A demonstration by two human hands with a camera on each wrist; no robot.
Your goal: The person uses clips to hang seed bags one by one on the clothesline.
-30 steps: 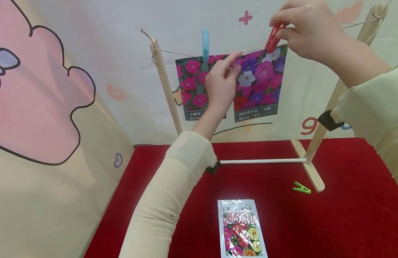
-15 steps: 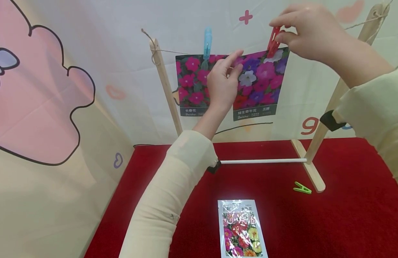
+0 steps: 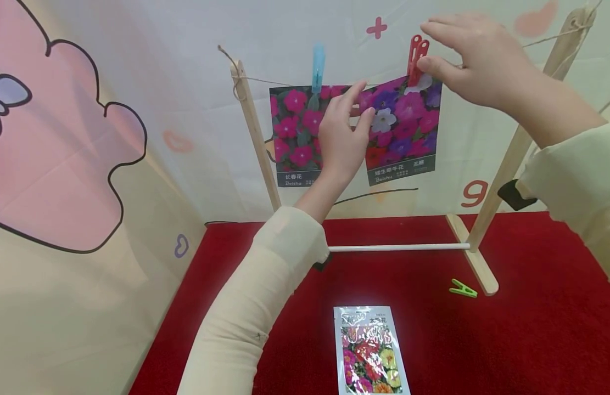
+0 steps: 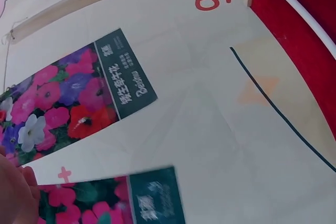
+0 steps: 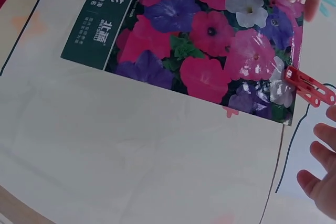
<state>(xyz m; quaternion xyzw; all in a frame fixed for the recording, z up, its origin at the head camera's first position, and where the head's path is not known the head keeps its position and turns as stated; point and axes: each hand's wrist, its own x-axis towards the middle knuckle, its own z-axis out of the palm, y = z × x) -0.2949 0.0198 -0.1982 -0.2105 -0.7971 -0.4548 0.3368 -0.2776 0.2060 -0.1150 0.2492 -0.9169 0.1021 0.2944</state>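
Note:
A seed packet with mixed purple, pink and white flowers (image 3: 406, 118) hangs slightly tilted from the string, held near its upper right by a red clothespin (image 3: 414, 63). My right hand (image 3: 487, 63) is just right of that pin, fingers spread; the right wrist view shows fingertips (image 5: 310, 179) apart from it. My left hand (image 3: 341, 131) is between the two hanging packets, its fingers loose at the tilted packet's upper left edge. Left of it a pink-flowered seed packet (image 3: 297, 126) hangs from a light blue clothespin (image 3: 318, 68), partly hidden by the left hand.
The string runs between two wooden posts (image 3: 507, 159), joined low down by a white rod (image 3: 398, 247). On the red cloth (image 3: 285, 274) lie a green clothespin (image 3: 463, 288) and a silvery seed packet (image 3: 371, 351). A printed curtain (image 3: 151, 109) stands behind.
My right fingers have let go of the red clothespin and spread apart. The left fingers have loosened from the packet, whose lower end has swung to the right.

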